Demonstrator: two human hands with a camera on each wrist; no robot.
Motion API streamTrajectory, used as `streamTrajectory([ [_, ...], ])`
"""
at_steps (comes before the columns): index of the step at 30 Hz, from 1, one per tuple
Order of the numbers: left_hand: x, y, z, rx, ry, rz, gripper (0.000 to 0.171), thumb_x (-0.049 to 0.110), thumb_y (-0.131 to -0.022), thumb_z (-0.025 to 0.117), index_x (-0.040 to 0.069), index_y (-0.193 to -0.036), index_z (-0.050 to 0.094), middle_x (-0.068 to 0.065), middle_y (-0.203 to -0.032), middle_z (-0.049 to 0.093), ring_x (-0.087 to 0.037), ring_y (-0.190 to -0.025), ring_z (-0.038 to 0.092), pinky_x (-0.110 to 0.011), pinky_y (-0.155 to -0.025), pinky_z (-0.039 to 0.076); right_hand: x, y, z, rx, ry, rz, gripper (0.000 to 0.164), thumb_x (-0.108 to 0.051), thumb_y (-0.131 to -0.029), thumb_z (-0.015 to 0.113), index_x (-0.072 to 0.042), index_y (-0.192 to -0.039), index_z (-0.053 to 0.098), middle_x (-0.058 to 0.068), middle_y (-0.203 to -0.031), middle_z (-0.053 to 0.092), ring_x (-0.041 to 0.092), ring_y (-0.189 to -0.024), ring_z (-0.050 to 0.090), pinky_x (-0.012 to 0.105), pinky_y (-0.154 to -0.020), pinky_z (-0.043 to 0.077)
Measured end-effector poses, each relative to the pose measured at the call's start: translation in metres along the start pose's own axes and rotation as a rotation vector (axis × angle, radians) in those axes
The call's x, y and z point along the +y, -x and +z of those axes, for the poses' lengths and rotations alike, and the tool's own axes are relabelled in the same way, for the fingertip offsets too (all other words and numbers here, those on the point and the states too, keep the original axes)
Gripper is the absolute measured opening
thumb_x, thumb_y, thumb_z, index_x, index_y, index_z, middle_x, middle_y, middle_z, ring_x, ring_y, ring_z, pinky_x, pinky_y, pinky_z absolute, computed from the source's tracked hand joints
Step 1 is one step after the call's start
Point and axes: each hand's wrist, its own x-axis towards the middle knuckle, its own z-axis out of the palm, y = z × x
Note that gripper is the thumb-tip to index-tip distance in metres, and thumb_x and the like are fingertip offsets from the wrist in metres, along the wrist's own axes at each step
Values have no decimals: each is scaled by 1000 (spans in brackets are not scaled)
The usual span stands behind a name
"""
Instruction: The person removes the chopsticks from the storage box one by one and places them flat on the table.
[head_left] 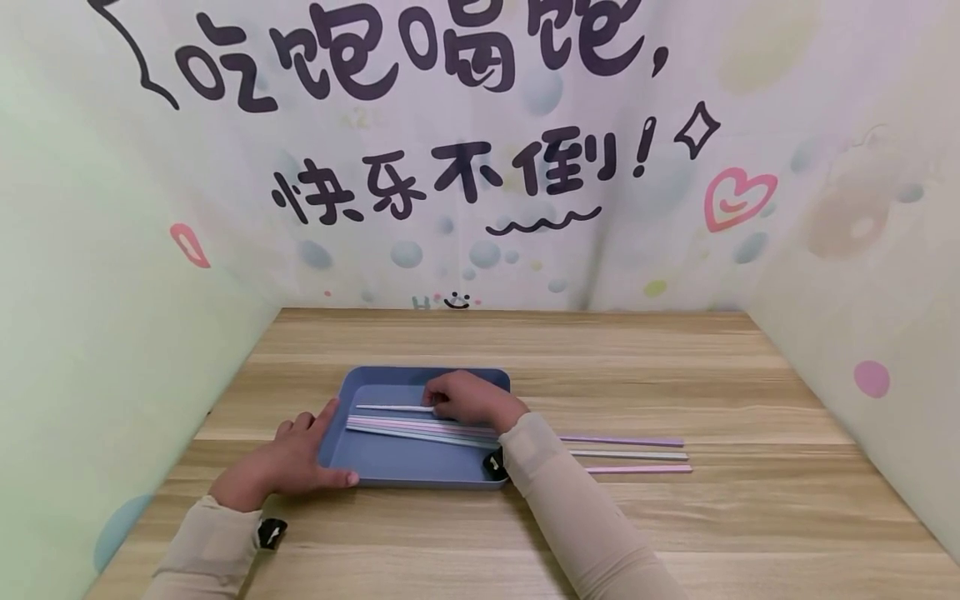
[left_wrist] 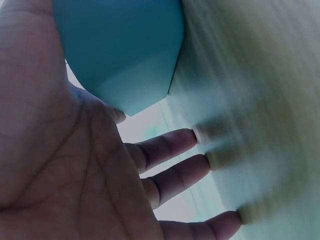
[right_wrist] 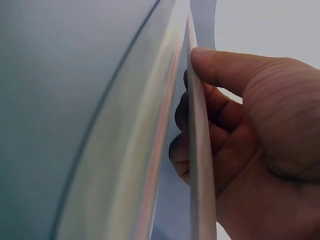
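Note:
A blue rectangular tray (head_left: 408, 465) lies on the table. My left hand (head_left: 288, 460) rests spread at the tray's left end, thumb along the front side and fingers beside the corner; in the left wrist view the fingers look nearly straight. My right hand (head_left: 467, 398) is over the tray's back right part and pinches a pale chopstick (head_left: 390, 407) between thumb and fingers; the right wrist view shows that chopstick (right_wrist: 201, 150) close up. In front of it, several pink, pale and bluish chopsticks (head_left: 408, 427) lie side by side in the tray. My right forearm hides their right ends.
Right of the tray, a purple stick (head_left: 637, 441), a pale stick (head_left: 637, 454) and a pink stick (head_left: 645, 469) show past my sleeve; where their left ends lie is hidden. A printed cloth wall (head_left: 450, 267) stands behind the wooden table (head_left: 600, 358).

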Motion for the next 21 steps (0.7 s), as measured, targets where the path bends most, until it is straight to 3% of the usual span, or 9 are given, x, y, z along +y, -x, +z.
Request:
streamTrajectory([
  [10, 2, 1, -1, -5, 10, 2, 123, 60, -76, 78, -5, -155, 10, -40, -133, 35, -61, -120, 33, -65, -90, 41, 0, -3, -1, -21, 50, -29, 19, -7, -102, 55, -9, -109, 72, -3, -99, 65, 10, -79, 55, 24, -74, 45],
  [21, 1, 0, -1, -4, 1, 1, 125, 63, -75, 77, -6, -154, 10, -39, -132, 36, -60, -119, 34, -65, -90, 40, -8, 1, -10, -16, 80, -24, 21, -6, -102, 53, -10, -112, 71, -2, -105, 66, 12, -84, 56, 26, -76, 46],
])
